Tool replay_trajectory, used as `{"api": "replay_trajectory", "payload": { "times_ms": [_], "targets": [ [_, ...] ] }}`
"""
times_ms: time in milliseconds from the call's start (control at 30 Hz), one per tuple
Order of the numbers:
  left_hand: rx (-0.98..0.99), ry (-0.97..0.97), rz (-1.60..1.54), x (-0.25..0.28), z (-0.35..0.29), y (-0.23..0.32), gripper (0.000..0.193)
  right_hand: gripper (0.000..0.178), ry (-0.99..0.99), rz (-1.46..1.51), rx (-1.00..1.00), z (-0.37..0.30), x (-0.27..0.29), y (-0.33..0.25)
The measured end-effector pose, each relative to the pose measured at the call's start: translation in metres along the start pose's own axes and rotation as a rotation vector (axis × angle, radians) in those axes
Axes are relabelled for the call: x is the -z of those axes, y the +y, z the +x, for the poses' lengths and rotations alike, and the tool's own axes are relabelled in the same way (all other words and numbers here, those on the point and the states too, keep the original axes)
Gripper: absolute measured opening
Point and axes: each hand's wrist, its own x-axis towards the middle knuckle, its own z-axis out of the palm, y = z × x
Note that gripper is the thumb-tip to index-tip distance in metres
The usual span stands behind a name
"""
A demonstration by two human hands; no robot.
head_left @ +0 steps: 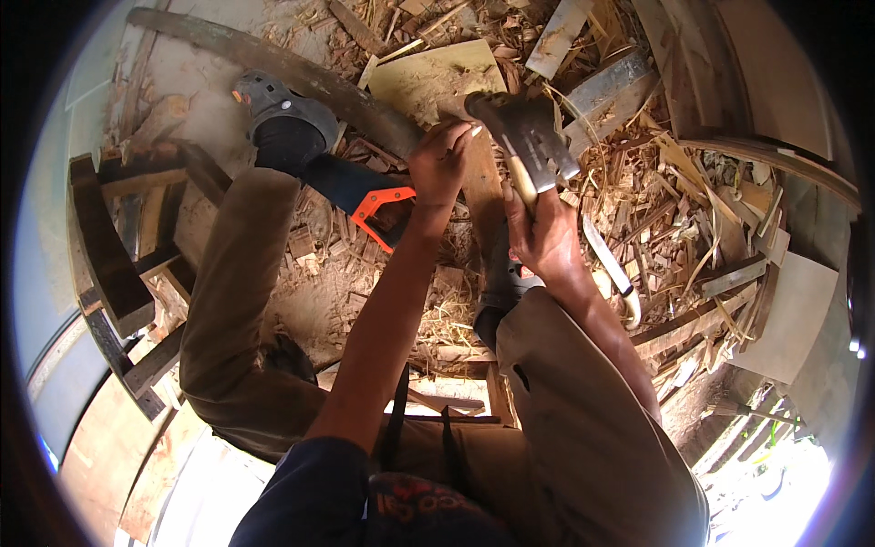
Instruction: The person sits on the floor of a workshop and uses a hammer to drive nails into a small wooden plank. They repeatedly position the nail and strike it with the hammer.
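My right hand (550, 239) is wrapped round the pale handle (521, 182) of a short-handled tool with a wide steel head (524, 137). Light glints on the head's lower edge; its exact kind is unclear. Close by on the left, my left hand (442, 162) is closed, its fingertips pinched at the upper part of a brown wooden strip (481, 187). Whether something small sits between those fingers cannot be made out. The strip slants down between my hands toward my dark shoe (499, 284). Left of my left forearm lies a handsaw with an orange handle (383, 208).
Wood chips (629, 214) and offcuts cover the floor. A long grey beam (292, 68) crosses the upper left, near my clog (284, 108). A dark wooden frame (114, 246) stands at left. Right of my right hand lies a slim, hook-ended thing (609, 260). A pale board (437, 77) lies ahead.
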Motion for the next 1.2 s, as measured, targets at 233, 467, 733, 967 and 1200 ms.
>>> {"api": "replay_trajectory", "payload": {
  "times_ms": [233, 467, 733, 967, 1200],
  "targets": [
    [-0.028, -0.011, -0.031, -0.001, 0.003, -0.005, 0.021, 0.044, 0.017, 0.011, -0.003, 0.006, 0.002, -0.004],
    [0.007, -0.032, -0.038, 0.000, 0.001, -0.002, 0.017, 0.042, 0.002, -0.129, 0.095, 0.000, -0.003, 0.020],
    [0.037, -0.034, -0.087, -0.002, 0.000, -0.001, 0.016, 0.030, 0.193, -0.172, 0.305, 0.005, -0.006, 0.013],
    [-0.013, -0.039, -0.084, -0.002, 0.002, -0.002, 0.017, 0.033, 0.101, -0.016, 0.034, -0.005, 0.002, 0.009],
    [-0.039, -0.040, -0.054, -0.001, 0.004, -0.001, 0.017, 0.030, 0.229, 0.013, 0.001, -0.025, 0.010, 0.011]
  ]
}}
